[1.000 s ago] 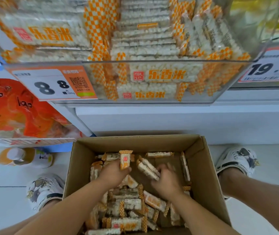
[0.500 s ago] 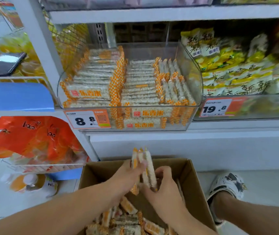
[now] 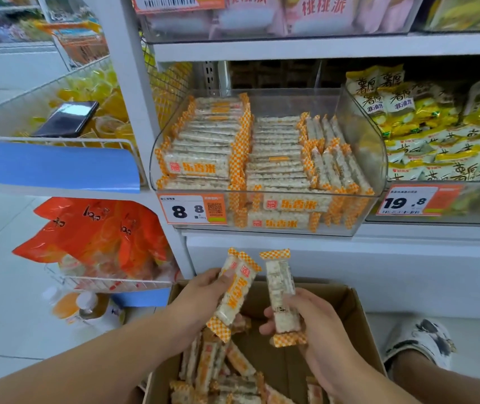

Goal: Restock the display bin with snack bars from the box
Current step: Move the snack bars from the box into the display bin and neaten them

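**snackwatcher:** While both hands hang over the box (image 3: 358, 313), each one's got bars. The left hand (image 3: 196, 304) grips what looks like two snack bars (image 3: 237, 290) stacked together, thumb on top near the upper end, tilted a bit to the right. The right hand (image 3: 317, 322) has its fingers curled round a single bar (image 3: 281, 295), standing pretty much upright. The two bundles are just beside each other, not touching as far as I can see.

**aisle9:** And the rest of the stock?

**snackwatcher:** Loose bars (image 3: 221, 371) are piled in the near part of the cardboard box on the floor. The clear display bin (image 3: 358, 135) sits on the shelf farther back, already holding neat rows of the same orange-checkered bars, with an 8.8 price tag (image 3: 192, 211) on its front left. Right of it is a bin of yellow snack bags (image 3: 437, 126). Far left there's a phone (image 3: 66, 119) lying on a wire basket, and orange bags (image 3: 96, 234) hang below.
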